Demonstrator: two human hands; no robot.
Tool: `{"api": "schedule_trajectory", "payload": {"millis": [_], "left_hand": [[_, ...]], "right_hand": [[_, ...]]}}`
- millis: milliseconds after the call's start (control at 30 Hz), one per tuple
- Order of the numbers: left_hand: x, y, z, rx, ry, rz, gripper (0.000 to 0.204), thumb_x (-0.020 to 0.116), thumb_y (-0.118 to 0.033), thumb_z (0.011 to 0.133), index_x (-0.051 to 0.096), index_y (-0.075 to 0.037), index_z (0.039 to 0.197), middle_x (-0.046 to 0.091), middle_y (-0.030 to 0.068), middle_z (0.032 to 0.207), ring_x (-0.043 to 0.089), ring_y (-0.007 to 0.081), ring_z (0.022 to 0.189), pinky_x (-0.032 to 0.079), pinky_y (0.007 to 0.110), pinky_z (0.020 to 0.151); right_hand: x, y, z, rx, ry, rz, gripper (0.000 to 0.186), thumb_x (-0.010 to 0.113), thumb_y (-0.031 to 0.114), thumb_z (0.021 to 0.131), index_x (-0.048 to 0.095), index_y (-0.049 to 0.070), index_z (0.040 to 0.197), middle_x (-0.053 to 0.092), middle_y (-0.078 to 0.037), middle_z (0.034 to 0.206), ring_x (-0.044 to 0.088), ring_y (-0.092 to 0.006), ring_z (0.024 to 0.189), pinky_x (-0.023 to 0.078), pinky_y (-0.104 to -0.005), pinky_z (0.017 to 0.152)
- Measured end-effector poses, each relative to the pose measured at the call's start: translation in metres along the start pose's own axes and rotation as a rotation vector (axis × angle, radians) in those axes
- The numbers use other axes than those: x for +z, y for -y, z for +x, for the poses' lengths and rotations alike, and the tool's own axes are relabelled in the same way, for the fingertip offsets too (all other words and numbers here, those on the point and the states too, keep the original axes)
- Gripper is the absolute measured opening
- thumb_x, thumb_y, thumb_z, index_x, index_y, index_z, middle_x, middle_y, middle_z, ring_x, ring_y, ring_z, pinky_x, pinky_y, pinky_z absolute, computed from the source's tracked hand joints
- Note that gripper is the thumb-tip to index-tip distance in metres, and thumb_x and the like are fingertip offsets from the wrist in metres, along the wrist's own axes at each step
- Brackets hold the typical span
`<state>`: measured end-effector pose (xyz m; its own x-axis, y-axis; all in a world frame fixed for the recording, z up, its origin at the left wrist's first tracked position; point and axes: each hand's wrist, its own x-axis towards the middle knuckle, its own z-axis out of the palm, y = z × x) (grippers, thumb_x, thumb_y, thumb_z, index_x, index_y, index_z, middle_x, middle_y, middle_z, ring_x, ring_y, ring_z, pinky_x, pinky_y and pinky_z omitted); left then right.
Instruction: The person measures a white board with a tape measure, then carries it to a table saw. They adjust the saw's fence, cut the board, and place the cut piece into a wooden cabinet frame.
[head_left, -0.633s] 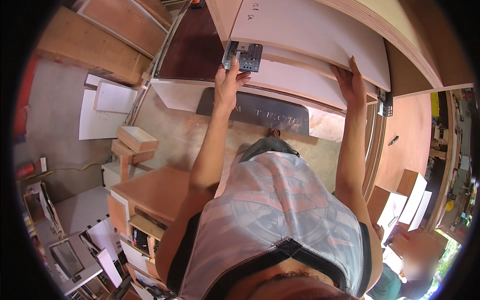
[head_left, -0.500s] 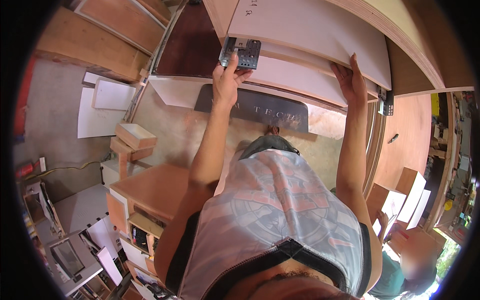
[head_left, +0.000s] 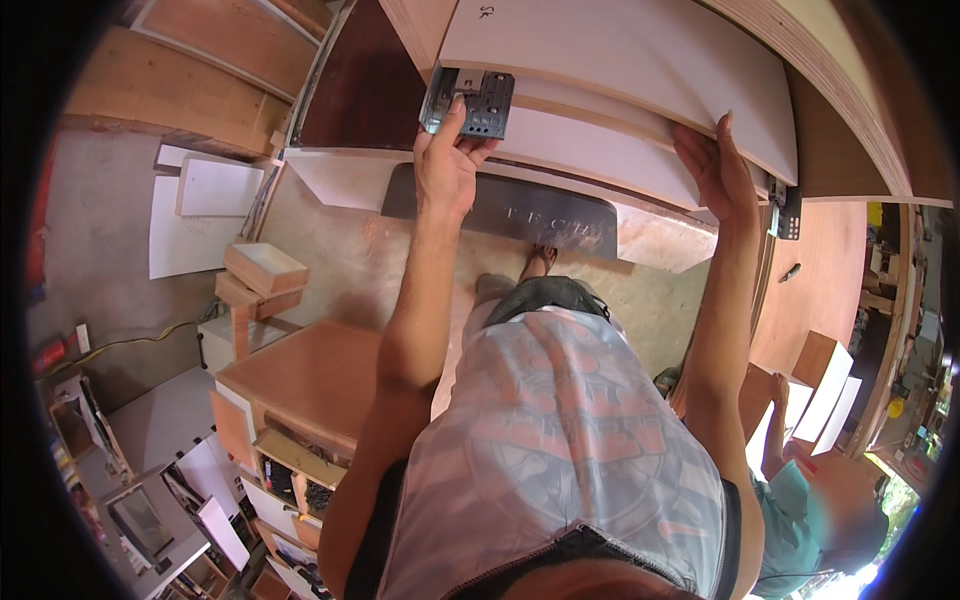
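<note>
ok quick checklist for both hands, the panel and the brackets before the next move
1. Left hand at left bracket: ok, thumb on it
2. Right hand at white panel: ok, by its front edge
3. Right hand's hold firm: cannot tell
4. Right bracket held: not ok, no hand on it
5. Brackets screwed tight: cannot tell
6. Co-worker clear of panel: ok, off at lower right

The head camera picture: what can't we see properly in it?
All in the head view:
Grey metal piece: underside hidden by the piece itself and the left hand.
White panel: far edge cut off by the picture's top.
Person's other foot: hidden by the body; only one foot shows.
Small things near the right rim: too small to tell.
</note>
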<state>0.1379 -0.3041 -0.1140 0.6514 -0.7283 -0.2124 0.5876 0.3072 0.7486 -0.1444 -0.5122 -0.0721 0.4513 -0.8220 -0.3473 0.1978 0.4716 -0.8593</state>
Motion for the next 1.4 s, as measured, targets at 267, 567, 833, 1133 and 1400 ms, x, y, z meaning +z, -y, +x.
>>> {"api": "schedule_trajectory", "payload": {"millis": [267, 567, 833, 1133, 1400], "left_hand": [[0.002, 0.004, -0.001, -0.011, -0.028, -0.038, 0.046, 0.068, -0.032, 0.092, 0.050, -0.005, 0.126, 0.057, 0.0127, 0.112, 0.059, 0.0233, 0.100, 0.054, 0.038, 0.082], [0.006, 0.004, -0.005, 0.050, -0.062, -0.029, 0.047, 0.068, -0.034, 0.091, 0.051, -0.005, 0.123, 0.058, 0.0117, 0.109, 0.059, 0.0213, 0.097, 0.053, 0.037, 0.081], [0.002, 0.009, -0.008, 0.064, -0.080, -0.061, 0.040, 0.068, -0.029, 0.092, 0.051, -0.005, 0.120, 0.060, 0.0109, 0.106, 0.061, 0.0204, 0.094, 0.055, 0.036, 0.079], [0.003, 0.006, -0.011, 0.040, -0.090, -0.030, 0.040, 0.065, -0.029, 0.094, 0.051, -0.004, 0.121, 0.060, 0.0124, 0.107, 0.061, 0.0215, 0.096, 0.054, 0.038, 0.083], [0.002, 0.004, -0.011, 0.043, -0.073, -0.006, 0.041, 0.064, -0.030, 0.095, 0.050, -0.003, 0.122, 0.060, 0.0132, 0.108, 0.062, 0.0233, 0.096, 0.055, 0.038, 0.082]], "right_hand": [[-0.054, -0.014, -0.047, -0.130, -0.149, -0.059, 0.055, 0.053, 0.043, 0.101, 0.050, -0.005, 0.128, 0.059, -0.019, 0.127, 0.057, -0.0288, 0.121, 0.047, -0.0441, 0.105], [-0.099, -0.027, -0.055, -0.234, -0.246, 0.600, 0.050, 0.072, 0.043, 0.088, 0.057, -0.001, 0.108, 0.062, -0.014, 0.112, 0.060, -0.0282, 0.112, 0.050, -0.0429, 0.102], [-0.118, -0.037, -0.040, -0.442, -0.383, 0.755, 0.041, 0.063, 0.027, 0.097, 0.051, -0.008, 0.113, 0.057, -0.025, 0.119, 0.056, -0.0398, 0.121, 0.053, -0.0523, 0.102], [-0.118, -0.037, -0.039, -0.495, -0.340, 0.727, 0.031, 0.052, 0.015, 0.100, 0.041, -0.010, 0.114, 0.047, -0.036, 0.131, 0.048, -0.0483, 0.128, 0.049, -0.0556, 0.105], [-0.114, -0.038, -0.039, -0.515, -0.322, 0.707, 0.028, 0.051, 0.015, 0.100, 0.047, -0.011, 0.110, 0.047, -0.037, 0.132, 0.048, -0.0466, 0.129, 0.049, -0.0534, 0.106]]}}
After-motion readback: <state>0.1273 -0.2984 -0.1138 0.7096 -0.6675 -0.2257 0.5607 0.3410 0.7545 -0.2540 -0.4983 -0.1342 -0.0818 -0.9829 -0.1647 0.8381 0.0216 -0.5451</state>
